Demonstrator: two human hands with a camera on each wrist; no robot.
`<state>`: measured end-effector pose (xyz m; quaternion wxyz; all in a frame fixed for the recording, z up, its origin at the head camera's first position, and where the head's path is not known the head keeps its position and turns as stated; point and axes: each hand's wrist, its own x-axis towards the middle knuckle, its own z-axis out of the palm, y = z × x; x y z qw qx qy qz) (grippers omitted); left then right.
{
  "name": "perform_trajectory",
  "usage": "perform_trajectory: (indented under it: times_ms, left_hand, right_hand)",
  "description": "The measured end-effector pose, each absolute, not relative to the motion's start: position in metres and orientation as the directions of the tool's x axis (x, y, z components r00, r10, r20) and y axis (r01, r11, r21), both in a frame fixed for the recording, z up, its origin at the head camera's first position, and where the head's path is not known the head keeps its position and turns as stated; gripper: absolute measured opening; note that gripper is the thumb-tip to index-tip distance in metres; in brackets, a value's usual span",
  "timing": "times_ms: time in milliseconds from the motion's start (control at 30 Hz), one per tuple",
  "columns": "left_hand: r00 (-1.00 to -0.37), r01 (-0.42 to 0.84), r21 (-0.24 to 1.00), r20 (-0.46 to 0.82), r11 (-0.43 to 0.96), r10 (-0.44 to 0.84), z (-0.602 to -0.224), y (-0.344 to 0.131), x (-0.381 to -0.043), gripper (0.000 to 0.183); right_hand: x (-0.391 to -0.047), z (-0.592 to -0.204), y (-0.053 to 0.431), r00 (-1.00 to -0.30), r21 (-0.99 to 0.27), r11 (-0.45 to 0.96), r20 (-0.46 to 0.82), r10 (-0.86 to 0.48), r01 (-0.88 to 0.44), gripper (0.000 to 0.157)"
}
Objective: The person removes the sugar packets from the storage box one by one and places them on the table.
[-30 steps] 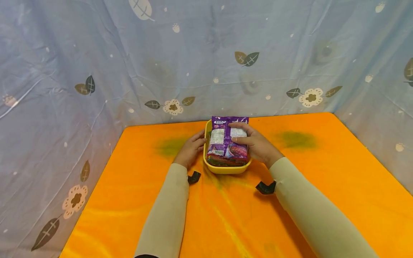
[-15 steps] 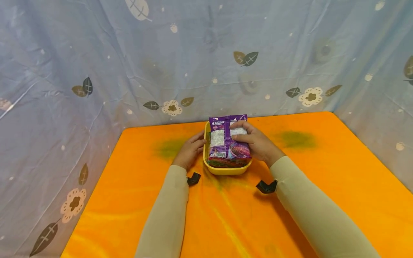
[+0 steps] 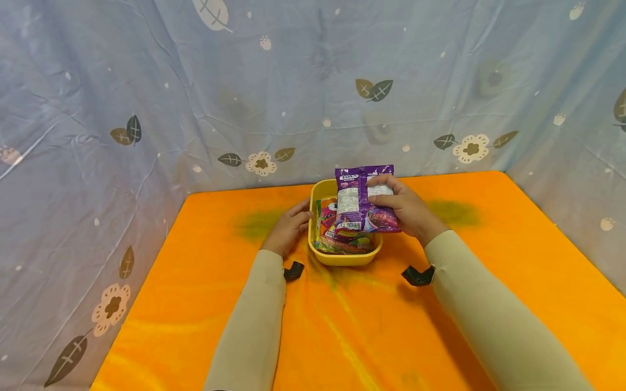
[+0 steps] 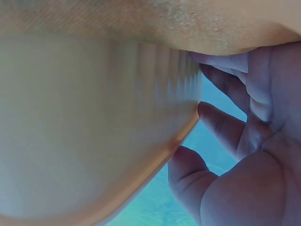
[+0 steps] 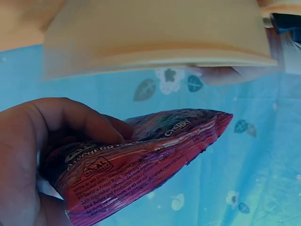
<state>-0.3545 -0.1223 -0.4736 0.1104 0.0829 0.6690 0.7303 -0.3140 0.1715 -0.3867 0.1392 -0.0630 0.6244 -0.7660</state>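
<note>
In the head view my right hand [image 3: 409,209] pinches a purple candy bag [image 3: 349,202] at its right side, thumb and fingers on its faces. The bag hangs over the right part of a yellow plastic basket [image 3: 342,260]; printed berry and cherry wording shows on it in the right wrist view. Inside the basket lies a colourful orange and green packet [image 3: 326,220], partly hidden by the bag. Against the basket's left outer wall rests my left hand [image 3: 287,231]. The left wrist view shows its thumb and fingertips [image 4: 209,117] touching the ribbed wall and rim from outside, not wrapped around.
An orange cloth [image 3: 205,326] covers the table. Pale blue patterned curtains [image 3: 313,108] close in the back and both sides. The basket stands near the table's back edge. Black mounts [image 3: 418,276] sit at both wrists.
My right hand has lifted the purple candy bag out of the basket, up and to the right, uncovering the orange and green packet. The left hand has stayed at the basket's side.
</note>
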Motion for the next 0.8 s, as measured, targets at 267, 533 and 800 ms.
perform_trajectory:
  times_ms: [267,533,800]
  left_hand:
    - [-0.961,-0.059,0.994,-0.033,-0.087,0.273,-0.473,-0.122,-0.353,0.05]
    - [-0.961,-0.062,0.992,-0.03,-0.107,0.276,-0.473,-0.122,-0.353,0.05]
    - [-0.959,-0.069,0.99,-0.033,-0.121,0.281,-0.473,-0.122,-0.354,0.05]
  right_hand:
    - [-0.318,-0.394,0.189,-0.966,-0.975,-0.168,-0.102,-0.24,0.144,0.042]
    - [-0.32,-0.402,0.209,-0.973,-0.975,-0.155,-0.125,-0.195,0.156,0.042]
    - [-0.322,-0.405,0.23,-0.979,-0.979,-0.132,-0.133,-0.154,0.154,0.045]
